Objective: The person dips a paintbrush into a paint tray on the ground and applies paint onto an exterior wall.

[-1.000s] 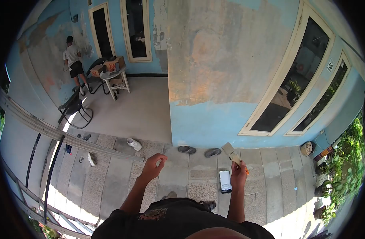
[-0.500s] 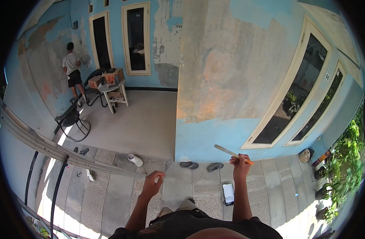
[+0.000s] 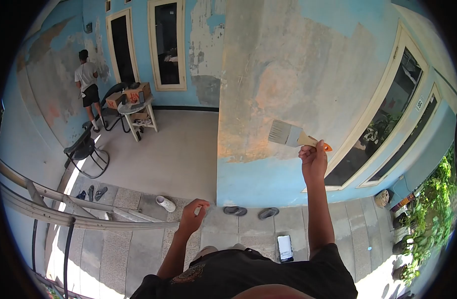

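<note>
My right hand [image 3: 314, 153] is closed round the wooden handle of a wide flat paintbrush [image 3: 291, 134] with an orange end. The brush is raised in front of the wall [image 3: 261, 99], its grey bristles pointing left. Bare, stained plaster shows behind the bristles, with light blue paint around it; whether they touch it I cannot tell. My left hand [image 3: 194, 215] hangs low over the paving with fingers curled in and thumb near the forefinger. Nothing visible sticks out of it.
A metal ladder [image 3: 103, 223] lies across the lower left. Sandals [image 3: 235, 211], a white shoe [image 3: 165, 203] and a phone [image 3: 285, 248] are on the paving. Another person [image 3: 86, 82] stands by the far wall near chairs and a table [image 3: 133, 106]. Potted plants [image 3: 428, 219] line the right.
My right hand has risen with the paintbrush, which has turned from edge-on to show its broad face. My left hand stays low. The view has shifted slightly.
</note>
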Tool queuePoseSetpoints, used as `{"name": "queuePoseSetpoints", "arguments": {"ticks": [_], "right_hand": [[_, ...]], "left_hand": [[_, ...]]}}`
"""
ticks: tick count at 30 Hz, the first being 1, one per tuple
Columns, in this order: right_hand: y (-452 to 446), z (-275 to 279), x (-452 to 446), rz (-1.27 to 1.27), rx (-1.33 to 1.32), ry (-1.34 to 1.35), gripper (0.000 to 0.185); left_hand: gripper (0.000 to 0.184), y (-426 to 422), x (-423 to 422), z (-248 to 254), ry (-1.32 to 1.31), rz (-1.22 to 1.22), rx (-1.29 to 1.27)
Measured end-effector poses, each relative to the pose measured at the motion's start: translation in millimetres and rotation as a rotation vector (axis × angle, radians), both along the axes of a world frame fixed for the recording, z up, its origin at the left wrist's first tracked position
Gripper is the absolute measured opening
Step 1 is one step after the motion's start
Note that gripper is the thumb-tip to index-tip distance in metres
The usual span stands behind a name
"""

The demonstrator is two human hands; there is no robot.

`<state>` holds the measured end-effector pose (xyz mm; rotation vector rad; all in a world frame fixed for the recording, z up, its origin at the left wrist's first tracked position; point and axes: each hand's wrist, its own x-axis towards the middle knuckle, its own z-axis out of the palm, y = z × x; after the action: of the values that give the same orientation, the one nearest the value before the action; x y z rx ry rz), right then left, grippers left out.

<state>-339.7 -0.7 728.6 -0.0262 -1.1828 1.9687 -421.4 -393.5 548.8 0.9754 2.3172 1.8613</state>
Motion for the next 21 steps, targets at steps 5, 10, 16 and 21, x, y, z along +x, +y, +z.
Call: {"name": "queuePoseSetpoints", "arguments": {"ticks": [5, 10, 16, 21], "right_hand": [[24.3, 64.0, -52.8, 0.041, 0.347, -0.012, 0.043], [28.5, 145.2, -102.1, -0.078, 0.719, 0.007, 0.034], [8.1, 261.8, -137.5, -0.751, 1.651, 0.252, 0.026], [-3.3, 336.1, -177.1, -0.963, 1.769, 0.482, 0.027]], "left_hand": [[0.014, 22.7, -27.5, -2.9, -0.036, 0.016, 0.047], [0.013, 39.8, -63.4, 2.9, -0.081, -0.021, 0.055], [0.013, 60.2, -131.5, 16.4, -0.024, -0.12, 0.073], [0.012, 71.6, -200.1, 30.9, 0.04, -0.236, 0.088]]}}
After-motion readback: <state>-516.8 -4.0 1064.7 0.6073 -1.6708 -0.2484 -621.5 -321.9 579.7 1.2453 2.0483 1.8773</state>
